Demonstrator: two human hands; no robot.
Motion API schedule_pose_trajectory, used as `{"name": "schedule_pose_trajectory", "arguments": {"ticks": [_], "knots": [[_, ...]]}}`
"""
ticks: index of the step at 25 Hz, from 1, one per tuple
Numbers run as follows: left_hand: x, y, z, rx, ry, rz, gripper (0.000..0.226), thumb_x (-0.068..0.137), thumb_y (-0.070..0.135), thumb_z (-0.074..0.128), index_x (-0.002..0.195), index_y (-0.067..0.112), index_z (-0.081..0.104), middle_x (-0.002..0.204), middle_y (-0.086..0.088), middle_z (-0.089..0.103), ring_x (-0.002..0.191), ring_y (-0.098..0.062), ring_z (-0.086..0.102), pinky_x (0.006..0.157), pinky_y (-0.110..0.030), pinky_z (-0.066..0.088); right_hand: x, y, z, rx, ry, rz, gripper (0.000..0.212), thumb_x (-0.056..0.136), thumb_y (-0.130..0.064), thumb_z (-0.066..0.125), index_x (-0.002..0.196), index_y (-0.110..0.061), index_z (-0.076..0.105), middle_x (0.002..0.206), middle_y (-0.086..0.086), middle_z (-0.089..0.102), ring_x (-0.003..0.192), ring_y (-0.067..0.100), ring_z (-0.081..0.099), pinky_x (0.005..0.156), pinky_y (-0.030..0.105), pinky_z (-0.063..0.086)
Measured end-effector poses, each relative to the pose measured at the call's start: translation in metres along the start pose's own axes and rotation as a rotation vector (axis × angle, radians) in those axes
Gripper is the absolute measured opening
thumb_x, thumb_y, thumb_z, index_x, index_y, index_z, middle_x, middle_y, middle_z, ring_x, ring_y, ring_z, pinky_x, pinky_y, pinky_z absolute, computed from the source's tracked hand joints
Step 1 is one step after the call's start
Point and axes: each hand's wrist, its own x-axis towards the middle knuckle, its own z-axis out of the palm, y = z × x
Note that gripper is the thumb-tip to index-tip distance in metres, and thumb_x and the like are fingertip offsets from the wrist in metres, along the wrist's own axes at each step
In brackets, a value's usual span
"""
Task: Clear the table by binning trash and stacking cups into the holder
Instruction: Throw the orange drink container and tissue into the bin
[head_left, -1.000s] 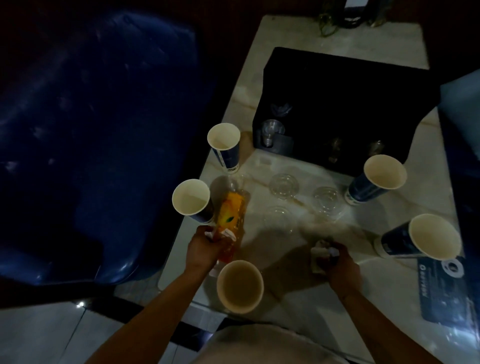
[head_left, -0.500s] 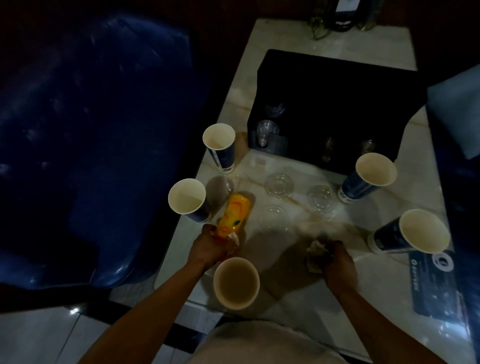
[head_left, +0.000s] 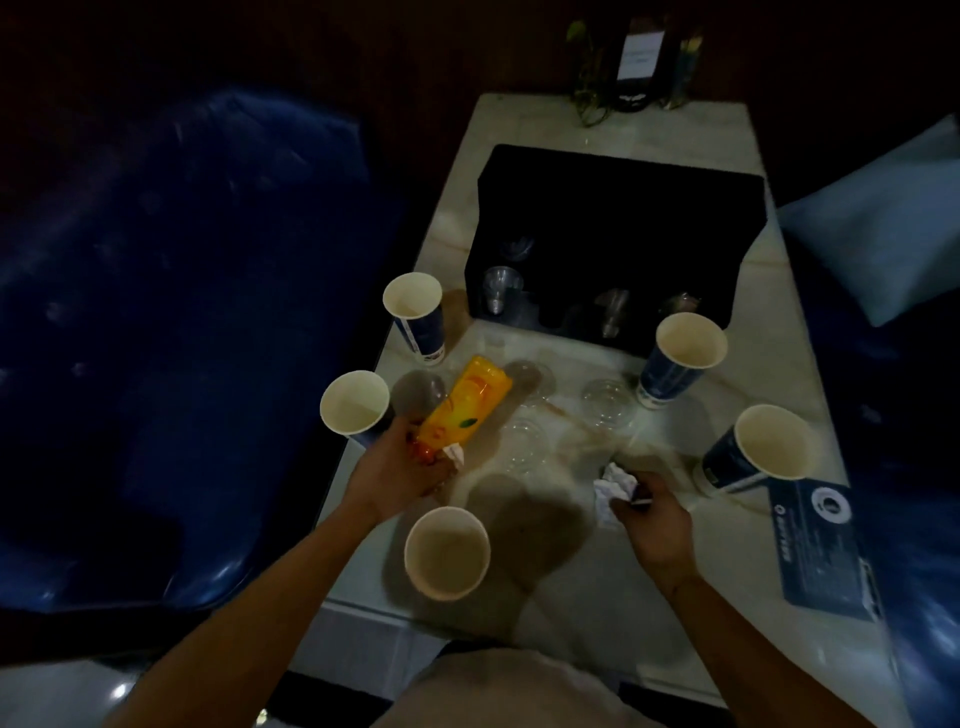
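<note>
My left hand (head_left: 397, 467) grips the neck end of an orange juice bottle (head_left: 462, 408), tilted above the marble table (head_left: 571, 571) with a bit of white paper at the fingers. My right hand (head_left: 652, 522) holds a crumpled white tissue (head_left: 613, 486) and a small dark item just above the tabletop. Several blue paper cups stand around: the nearest cup (head_left: 447, 553), one at the left edge (head_left: 356, 410), one further back (head_left: 415, 314), and two on the right (head_left: 683, 356) (head_left: 763, 449). Clear plastic cups (head_left: 605, 402) sit in the middle. The black cup holder (head_left: 618, 254) stands behind with clear cups in it.
A dark blue sofa (head_left: 156, 338) runs along the left, and a pale cushion (head_left: 883, 228) lies at the right. A blue box (head_left: 821, 551) rests on the table's right edge. A plant and sign (head_left: 636, 62) stand at the far end.
My left hand has lifted the orange bottle off the table and tilted it up to the right. My right hand has picked the crumpled tissue up and drawn it slightly nearer.
</note>
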Motion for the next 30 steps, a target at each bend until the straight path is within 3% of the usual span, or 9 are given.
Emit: {"name": "schedule_pose_trajectory", "arguments": {"ticks": [3,7,10,13,17,19,21,26,30], "knots": [[-0.008,0.031,-0.009,-0.045,-0.064,0.132,0.059,0.078,0.019,0.079,0.125,0.019,0.044,0.098,0.003,0.065,0.086,-0.013,0.068,0.064,-0.022,0.057,-0.007,-0.006,-0.018,-0.008,0.024,-0.036,0.022,0.084,-0.006,0.069,0.104,-0.014,0.065,0.085,0.001,0.066,0.076,0.012,0.062,0.061,-0.002,0.038],[-0.028,0.078,-0.013,-0.107,-0.14,0.254,0.06,0.078,0.021,0.079,0.124,0.033,0.043,0.105,0.012,0.063,0.085,-0.001,0.068,0.059,-0.015,0.055,-0.032,-0.008,-0.054,0.046,0.11,-0.067,0.029,0.083,-0.014,0.069,0.098,-0.036,0.06,0.083,-0.022,0.063,0.076,-0.009,0.058,0.064,0.003,0.04],[-0.049,0.106,0.004,-0.157,-0.243,0.33,0.056,0.08,0.026,0.078,0.124,0.043,0.047,0.114,0.007,0.065,0.099,-0.01,0.067,0.08,-0.032,0.058,-0.057,0.005,-0.086,0.103,0.181,-0.062,0.03,0.083,-0.012,0.07,0.101,-0.033,0.058,0.084,-0.016,0.064,0.08,0.0,0.06,0.068,0.019,0.044],[-0.076,0.13,0.038,-0.199,-0.367,0.355,0.043,0.077,0.044,0.071,0.108,0.064,0.048,0.103,0.025,0.069,0.094,0.002,0.068,0.072,-0.016,0.055,-0.089,0.021,-0.121,0.161,0.27,-0.031,0.03,0.084,-0.012,0.071,0.106,-0.029,0.058,0.088,-0.017,0.062,0.081,-0.003,0.058,0.067,0.019,0.045],[-0.107,0.15,0.1,-0.239,-0.56,0.387,0.043,0.083,0.038,0.067,0.123,0.037,0.051,0.111,0.007,0.068,0.096,-0.003,0.069,0.069,-0.015,0.054,-0.15,0.053,-0.164,0.264,0.382,0.039,0.033,0.086,-0.011,0.068,0.097,-0.04,0.055,0.091,-0.015,0.064,0.085,0.001,0.061,0.071,0.021,0.048],[-0.121,0.159,0.134,-0.235,-0.664,0.347,0.042,0.085,0.03,0.064,0.125,0.027,0.051,0.113,0.001,0.067,0.095,-0.01,0.07,0.068,-0.016,0.055,-0.179,0.073,-0.181,0.282,0.473,0.094,0.029,0.087,-0.008,0.067,0.102,-0.03,0.058,0.095,-0.01,0.064,0.088,0.006,0.062,0.075,0.024,0.049],[-0.135,0.169,0.166,-0.21,-0.76,0.325,0.033,0.091,0.016,0.062,0.121,0.028,0.053,0.109,0.0,0.068,0.091,-0.011,0.069,0.066,-0.016,0.055,-0.208,0.094,-0.193,0.312,0.582,0.176,0.027,0.087,-0.007,0.066,0.108,-0.021,0.058,0.1,-0.004,0.065,0.091,0.012,0.063,0.08,0.029,0.05],[-0.181,0.187,0.255,-0.046,-1.009,0.387,0.032,0.095,0.009,0.055,0.124,0.022,0.051,0.105,0.01,0.066,0.081,0.007,0.069,0.063,-0.01,0.053,-0.291,0.149,-0.206,0.508,0.903,0.4,0.033,0.086,-0.007,0.067,0.098,-0.037,0.059,0.097,0.001,0.069,0.086,0.013,0.067,0.077,0.028,0.054],[-0.213,0.184,0.317,0.058,-1.148,0.353,0.029,0.096,0.01,0.052,0.123,0.021,0.052,0.105,-0.001,0.067,0.085,-0.012,0.069,0.066,-0.021,0.057,-0.338,0.182,-0.207,0.591,1.09,0.54,0.037,0.085,-0.006,0.067,0.091,-0.041,0.059,0.089,-0.01,0.069,0.076,-0.004,0.066,0.062,0.013,0.052]]}}
